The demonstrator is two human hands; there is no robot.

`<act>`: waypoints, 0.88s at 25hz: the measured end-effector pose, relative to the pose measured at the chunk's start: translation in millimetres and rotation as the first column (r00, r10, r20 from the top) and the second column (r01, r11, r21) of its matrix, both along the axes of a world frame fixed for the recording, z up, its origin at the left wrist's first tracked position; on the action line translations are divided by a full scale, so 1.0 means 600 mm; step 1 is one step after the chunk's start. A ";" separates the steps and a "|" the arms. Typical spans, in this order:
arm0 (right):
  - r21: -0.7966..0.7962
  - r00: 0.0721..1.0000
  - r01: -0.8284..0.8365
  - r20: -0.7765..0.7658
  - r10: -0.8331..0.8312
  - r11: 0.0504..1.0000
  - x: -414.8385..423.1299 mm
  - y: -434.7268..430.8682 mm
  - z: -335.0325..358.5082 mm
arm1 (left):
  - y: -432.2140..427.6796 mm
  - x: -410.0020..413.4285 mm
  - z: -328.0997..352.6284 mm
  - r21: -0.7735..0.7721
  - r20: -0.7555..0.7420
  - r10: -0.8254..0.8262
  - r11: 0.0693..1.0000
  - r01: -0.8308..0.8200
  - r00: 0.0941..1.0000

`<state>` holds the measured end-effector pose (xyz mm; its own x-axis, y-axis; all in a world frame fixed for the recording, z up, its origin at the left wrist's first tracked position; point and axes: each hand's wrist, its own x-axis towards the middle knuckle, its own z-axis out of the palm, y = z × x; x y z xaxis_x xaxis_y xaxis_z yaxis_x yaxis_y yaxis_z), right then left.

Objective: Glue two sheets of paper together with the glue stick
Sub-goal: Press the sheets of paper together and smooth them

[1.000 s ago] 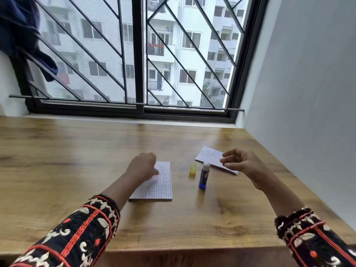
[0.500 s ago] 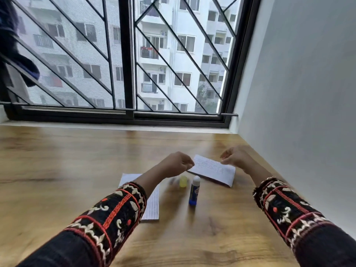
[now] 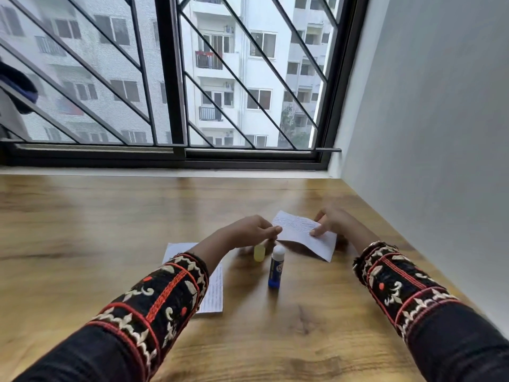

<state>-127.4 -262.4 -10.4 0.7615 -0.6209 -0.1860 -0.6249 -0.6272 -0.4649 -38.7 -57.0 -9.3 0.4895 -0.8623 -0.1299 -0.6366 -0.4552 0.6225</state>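
A small written sheet of paper [image 3: 300, 235] is lifted a little off the wooden table, tilted. My left hand [image 3: 252, 231] pinches its left edge and my right hand [image 3: 330, 221] grips its right side. A second written sheet [image 3: 213, 292] lies flat on the table, mostly hidden under my left forearm. The glue stick [image 3: 276, 267], blue with a white top, stands upright and uncapped just in front of the held sheet. Its yellow cap [image 3: 259, 252] stands beside it to the left, below my left hand.
The wooden table [image 3: 82, 230] runs to a black-framed barred window [image 3: 176, 155] at the back and a white wall [image 3: 427, 133] on the right. My patterned sleeves [image 3: 399, 285] lie over the near part of the table.
My left hand left the flat sheet and crossed right to the other sheet. Both hands took hold of that sheet and raised it off the table. The camera leaned forward.
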 end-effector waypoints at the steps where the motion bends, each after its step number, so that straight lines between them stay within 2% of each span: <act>1: -0.004 1.000 -0.005 -0.014 0.005 1.000 0.000 0.000 0.001 | 0.000 0.000 -0.001 -0.004 -0.003 0.000 1.000 -0.001 1.000; 4: -0.029 1.000 -0.024 0.010 0.024 0.999 -0.002 0.003 0.006 | -0.001 0.000 -0.006 -0.007 -0.019 0.014 1.000 -0.014 1.000; 7: -0.036 0.979 -0.001 0.203 0.008 0.999 -0.009 0.011 0.026 | 0.002 -0.002 -0.007 -0.043 -0.048 0.039 0.998 -0.041 0.998; 10: -0.071 0.910 0.023 0.415 0.009 0.997 -0.019 0.039 0.070 | 0.013 -0.004 -0.003 -0.245 -0.094 0.151 0.955 -0.169 0.984; 12: -0.203 0.854 0.039 0.516 0.073 0.978 -0.024 0.077 0.099 | 0.022 -0.004 0.012 -0.409 -0.315 0.217 0.847 -0.338 0.924; 14: -0.409 0.808 0.041 0.550 0.210 0.912 -0.026 0.128 0.117 | 0.033 -0.007 0.039 -0.445 -0.606 0.177 0.733 -0.515 0.775; 16: -0.607 0.756 0.014 0.526 0.389 0.795 -0.027 0.186 0.123 | 0.048 -0.005 0.063 -0.443 -0.772 0.080 0.643 -0.625 0.630; 19: -0.772 0.699 -0.057 0.421 0.577 0.632 -0.033 0.259 0.118 | 0.080 -0.004 0.084 -0.473 -0.835 0.013 0.491 -0.731 0.550; 21: -0.772 0.687 -0.170 0.353 0.635 0.612 -0.033 0.289 0.111 | 0.106 0.000 0.088 -0.468 -0.842 0.080 0.384 -0.796 0.534; 22: -0.724 0.677 -0.245 0.349 0.648 0.645 -0.033 0.301 0.111 | 0.121 0.004 0.088 -0.468 -0.835 0.125 0.352 -0.810 0.537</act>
<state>-147.0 -81.8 56.4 0.7965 0.0178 0.6043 0.0530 -0.9978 -0.0404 -36.2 15.7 43.6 0.9308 -0.3632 -0.0422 0.1738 0.3377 0.9251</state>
